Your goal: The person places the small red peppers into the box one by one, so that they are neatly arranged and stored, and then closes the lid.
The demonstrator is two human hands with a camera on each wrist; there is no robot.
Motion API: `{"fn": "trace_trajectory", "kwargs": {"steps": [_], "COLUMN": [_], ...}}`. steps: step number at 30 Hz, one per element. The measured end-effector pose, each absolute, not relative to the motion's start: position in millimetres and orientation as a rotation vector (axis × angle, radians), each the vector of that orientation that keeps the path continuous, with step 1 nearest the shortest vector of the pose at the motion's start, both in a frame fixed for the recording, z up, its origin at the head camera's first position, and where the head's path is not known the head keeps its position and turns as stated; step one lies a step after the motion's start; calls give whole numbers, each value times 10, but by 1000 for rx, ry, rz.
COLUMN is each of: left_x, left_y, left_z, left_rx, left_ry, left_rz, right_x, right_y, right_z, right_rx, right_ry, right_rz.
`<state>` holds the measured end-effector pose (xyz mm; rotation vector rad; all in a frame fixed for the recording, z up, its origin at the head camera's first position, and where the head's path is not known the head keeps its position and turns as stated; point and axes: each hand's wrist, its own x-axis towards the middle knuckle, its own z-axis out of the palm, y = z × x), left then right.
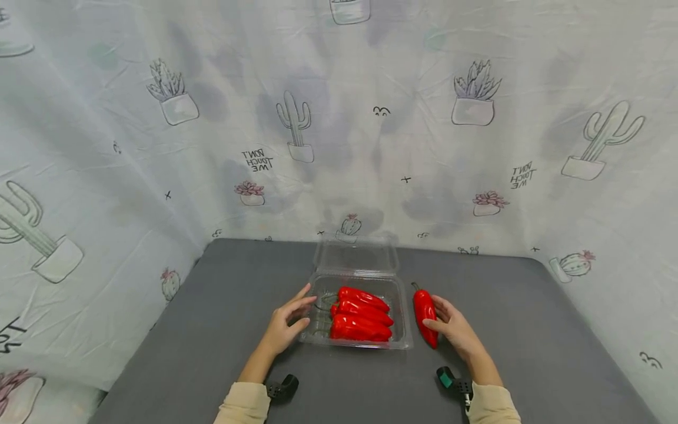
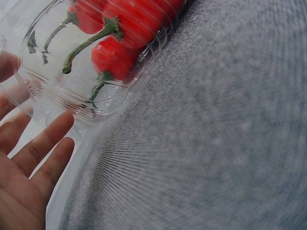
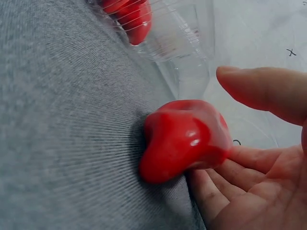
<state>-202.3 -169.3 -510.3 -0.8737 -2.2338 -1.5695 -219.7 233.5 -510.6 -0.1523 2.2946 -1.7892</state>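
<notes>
Two hands (image 1: 281, 331) (image 1: 457, 334) unclenched: left splayed beside clear box (image 1: 401, 312), right apparently touching red pepper (image 1: 422, 307).

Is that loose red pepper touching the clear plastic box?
Apart: the head view shows a strip of grey tabletop between the loose red pepper and the clear plastic box.

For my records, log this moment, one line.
left hand: at left side of clear plastic clamshell; right hand: at loose red pepper; inside: three red peppers; lid: open

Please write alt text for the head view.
A person's right hand touches a red pepper beside an open clear box holding three red peppers on a grey table; the left hand is at the box's other side.
</notes>
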Motion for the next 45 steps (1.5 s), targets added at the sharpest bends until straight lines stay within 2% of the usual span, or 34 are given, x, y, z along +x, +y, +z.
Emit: {"fn": "trace_trajectory", "kwargs": {"steps": [6, 15, 19, 26, 45], "left_x": [-2083, -2139, -2136, -1962, -1989], "left_y": [-1756, -1738, -1740, -1664, -1660], "left_z": [-5309, -5347, -5329, -4989, -5002], "left_rx": [-861, -915, -905, -855, -858], "left_ry": [-2237, -2166, -2183, -2250, -2239], "left_rz": [-1554, -1551, -1544, -1579, -1568], "right_x": [-2161, -2191, -2203, -2197, -2204], "right_y": [2263, 2276, 2285, 2299, 2314], "right_z": [-5158, -5223, -5232, -5206, -5208], "right_rx": [-163, -113, -101, -57, -41], "right_ry": [2389, 2517, 2525, 2486, 2411], "right_rz": [-1741, -1671, -1674, -1723, -1860]}}
